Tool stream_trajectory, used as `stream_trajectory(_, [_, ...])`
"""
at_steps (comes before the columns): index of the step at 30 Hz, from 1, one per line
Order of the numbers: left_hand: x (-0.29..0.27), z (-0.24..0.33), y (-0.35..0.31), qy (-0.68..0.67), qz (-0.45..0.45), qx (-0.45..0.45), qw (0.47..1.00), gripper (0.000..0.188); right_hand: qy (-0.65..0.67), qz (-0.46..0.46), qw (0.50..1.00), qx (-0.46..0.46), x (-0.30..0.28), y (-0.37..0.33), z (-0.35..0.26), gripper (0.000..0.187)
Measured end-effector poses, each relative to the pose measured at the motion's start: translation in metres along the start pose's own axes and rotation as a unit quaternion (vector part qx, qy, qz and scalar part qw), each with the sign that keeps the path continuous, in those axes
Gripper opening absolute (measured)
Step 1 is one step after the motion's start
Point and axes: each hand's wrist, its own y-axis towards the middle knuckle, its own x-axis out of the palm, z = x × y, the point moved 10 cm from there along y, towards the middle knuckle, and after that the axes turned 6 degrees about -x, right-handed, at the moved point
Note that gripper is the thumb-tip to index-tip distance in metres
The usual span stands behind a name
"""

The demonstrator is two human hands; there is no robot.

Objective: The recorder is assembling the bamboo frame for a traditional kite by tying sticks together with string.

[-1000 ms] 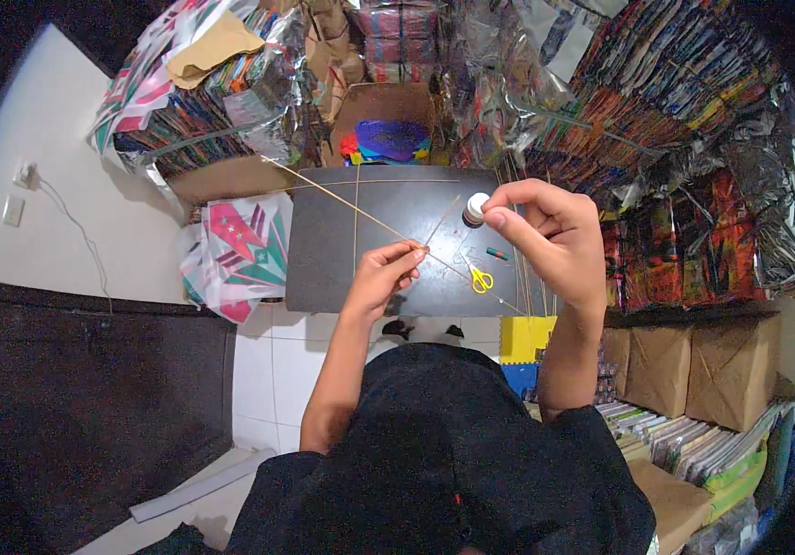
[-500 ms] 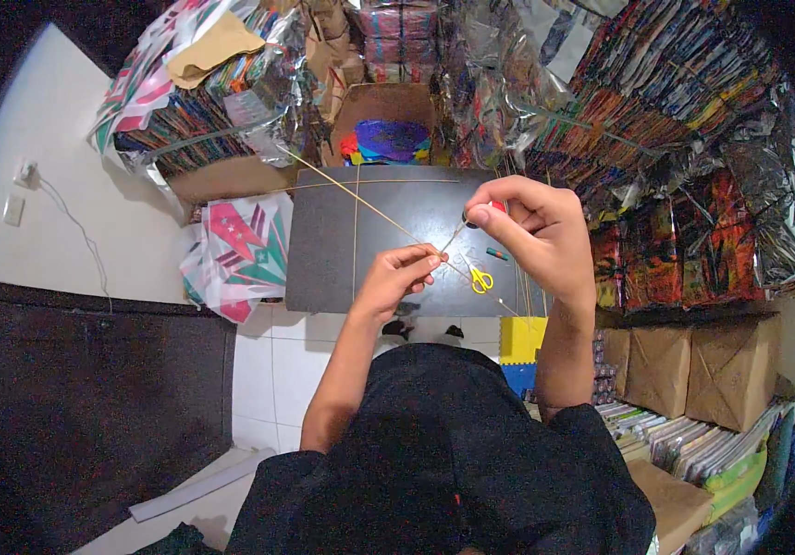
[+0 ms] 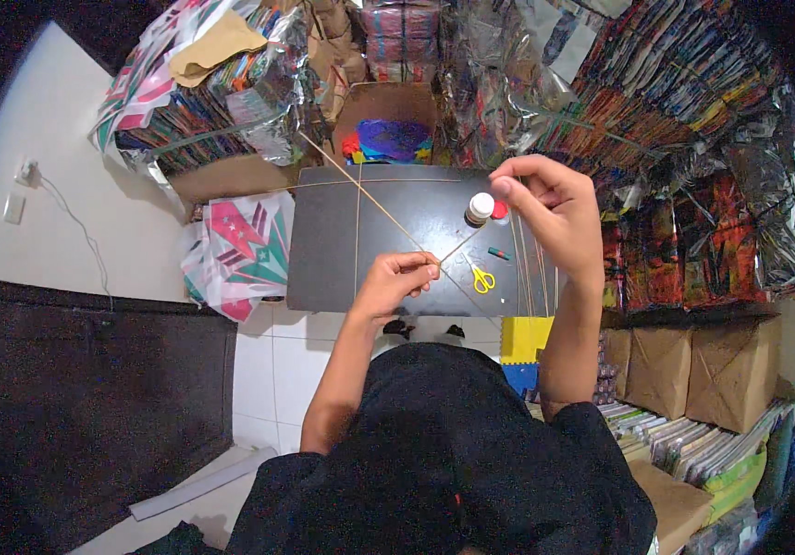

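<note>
Near the middle of the dark table (image 3: 323,240), my left hand (image 3: 395,283) is closed, pinching a long thin stick (image 3: 379,205) that slants up to the far left. From the pinch, a thin thread (image 3: 458,247) runs up to the right toward my right hand (image 3: 559,217). That hand is raised, thumb and forefinger together; the thread's end at the fingertips is too fine to see clearly. Below it stand a small white-capped bottle (image 3: 481,205) and a red round object (image 3: 500,211). Yellow scissors (image 3: 482,279) and a small green piece (image 3: 498,252) lie nearby.
More thin sticks (image 3: 357,231) lie across the table. Patterned sheets (image 3: 240,250) hang at its left. Behind stands a cardboard box (image 3: 383,100) with colourful contents. Bundled stacks (image 3: 656,83) and brown paper-wrapped packages (image 3: 730,365) fill the right side.
My right hand has moved up and slightly right, away from my left hand, uncovering the white-capped bottle. The slanting stick has shifted a little; my left hand stays almost in place.
</note>
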Motion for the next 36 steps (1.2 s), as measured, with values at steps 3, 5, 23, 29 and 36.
stream_trajectory(3, [-0.005,0.001,-0.005,0.024,0.002,-0.007,1.0,0.014,-0.029,0.021,0.999,0.02,-0.009,0.001,0.007,0.013])
stream_trajectory(5, [-0.009,0.004,-0.009,0.043,-0.006,0.0,0.999,0.014,-0.039,0.03,0.998,0.033,-0.016,0.0,0.021,0.012])
stream_trajectory(23, [-0.138,0.039,-0.033,-0.297,0.066,0.162,0.939,0.019,-0.035,0.014,0.986,0.164,-0.039,-0.115,0.148,0.017])
stream_trajectory(29, [-0.18,0.064,-0.052,-0.367,0.126,0.25,0.887,0.017,-0.003,0.048,0.973,0.225,-0.045,-0.15,0.145,0.015])
stream_trajectory(36, [-0.189,0.074,-0.062,-0.308,0.167,0.26,0.9,0.015,-0.021,-0.254,0.854,0.454,-0.006,-0.224,0.187,0.022])
